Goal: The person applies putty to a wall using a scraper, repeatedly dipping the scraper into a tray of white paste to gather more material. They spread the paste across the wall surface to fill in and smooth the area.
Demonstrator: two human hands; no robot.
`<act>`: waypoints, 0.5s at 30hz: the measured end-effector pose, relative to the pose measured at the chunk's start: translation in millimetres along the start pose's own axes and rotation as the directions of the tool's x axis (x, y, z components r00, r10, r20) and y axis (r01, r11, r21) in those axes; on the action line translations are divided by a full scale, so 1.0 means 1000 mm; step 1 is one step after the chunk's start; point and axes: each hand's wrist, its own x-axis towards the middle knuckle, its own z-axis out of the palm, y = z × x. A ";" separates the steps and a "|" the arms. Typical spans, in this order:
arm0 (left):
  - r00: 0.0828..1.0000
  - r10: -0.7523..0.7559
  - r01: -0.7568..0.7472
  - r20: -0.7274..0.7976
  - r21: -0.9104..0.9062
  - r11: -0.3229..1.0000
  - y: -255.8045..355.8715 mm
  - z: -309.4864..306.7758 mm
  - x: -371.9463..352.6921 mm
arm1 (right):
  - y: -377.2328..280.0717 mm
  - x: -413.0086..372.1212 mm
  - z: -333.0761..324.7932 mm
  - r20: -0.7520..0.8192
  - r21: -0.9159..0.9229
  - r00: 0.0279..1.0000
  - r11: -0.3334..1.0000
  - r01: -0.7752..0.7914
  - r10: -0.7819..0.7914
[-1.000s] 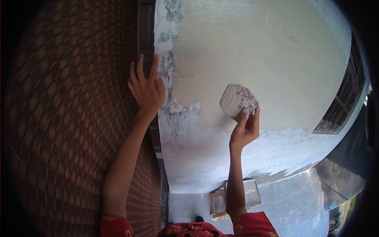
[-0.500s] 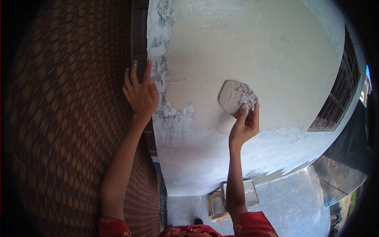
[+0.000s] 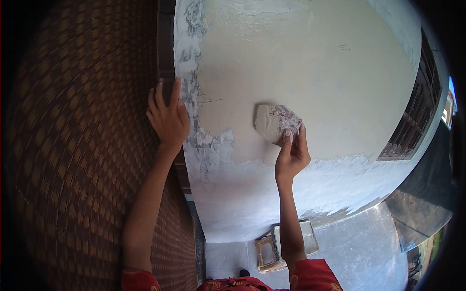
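My right hand (image 3: 292, 157) grips a flat, plaster-smeared scraper (image 3: 272, 122) by its lower right part, with the fingers pinched on it. The scraper lies close against the cream-coated part of the wall (image 3: 310, 72); whether its edge touches is hard to tell. My left hand (image 3: 169, 119) is empty, its fingers spread, and rests at the wall's left vertical edge beside a rough grey and white strip (image 3: 190, 53). Below the cream coat the wall is bluish white.
A woven panel (image 3: 87, 145) stands close on the left. On the tiled floor (image 3: 340, 242) below are a stool (image 3: 265, 252) and a tray-like container (image 3: 309, 236). A dark window with bars (image 3: 412, 116) is at the right.
My right hand and the scraper have moved a little left and slightly down across the wall. My left hand is slightly further left and lower in view, its fingers still spread.
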 end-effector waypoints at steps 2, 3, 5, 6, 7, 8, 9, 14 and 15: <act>1.000 -0.003 0.004 0.030 -0.002 1.000 0.003 -0.004 0.000 | -0.001 -0.014 0.016 0.063 0.038 0.998 0.999 0.024 -0.026; 0.999 -0.010 0.010 0.052 0.000 1.000 0.004 -0.005 0.001 | -0.009 -0.021 0.026 0.127 0.032 0.992 0.999 0.006 -0.010; 0.999 0.003 -0.003 0.052 0.006 1.000 0.002 -0.004 0.000 | -0.009 -0.036 0.048 0.199 -0.012 0.978 0.998 0.059 -0.055; 0.999 0.002 -0.003 0.045 0.019 1.000 0.002 -0.004 0.000 | -0.009 -0.035 0.057 0.197 -0.020 0.977 0.996 0.087 -0.082; 0.999 0.002 -0.003 0.041 0.021 1.000 0.002 -0.003 0.001 | -0.009 -0.033 0.063 0.198 -0.023 0.974 0.993 0.119 -0.112; 0.998 0.000 -0.002 0.059 0.024 1.000 0.002 -0.005 0.002 | -0.005 -0.029 0.060 0.162 -0.047 0.986 0.997 0.054 -0.045; 0.997 -0.004 0.002 0.075 0.028 1.000 0.001 -0.006 0.002 | 0.002 -0.023 0.053 0.127 -0.067 0.992 0.998 -0.011 0.020; 0.999 -0.014 0.014 0.030 0.014 1.000 0.001 -0.001 0.000 | -0.012 0.015 0.011 -0.144 0.012 0.977 0.987 -0.159 0.159; 1.000 0.001 -0.001 0.030 0.016 1.000 0.001 -0.002 -0.001 | -0.016 0.014 0.013 -0.151 0.052 0.974 0.986 -0.162 0.168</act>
